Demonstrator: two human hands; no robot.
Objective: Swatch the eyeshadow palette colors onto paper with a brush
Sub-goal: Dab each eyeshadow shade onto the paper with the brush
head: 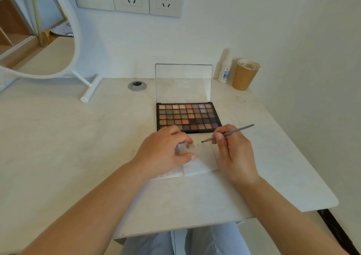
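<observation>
White-framed, the round mirror (pixel 37 39) stands at the far left of the pale desk (pixel 58 137), its stand foot near a metal cable grommet (pixel 137 86). Right of that, the left hand (pixel 164 153) rests with loosely spread fingers on the paper (pixel 199 157), covering its left part (a few faint brownish smudges show by the fingertips). Just behind the hands lies the eyeshadow palette (pixel 188 117), its clear lid upright, its pans filled with browns, oranges, greens and purples. The right hand (pixel 234 153) pinches the brush (pixel 228 133), whose dark tip hovers over the paper's top edge. Farther right, against the wall, a small white bottle (pixel 224 73) stands beside a brown paper cup (pixel 245 74), contents unclear.
</observation>
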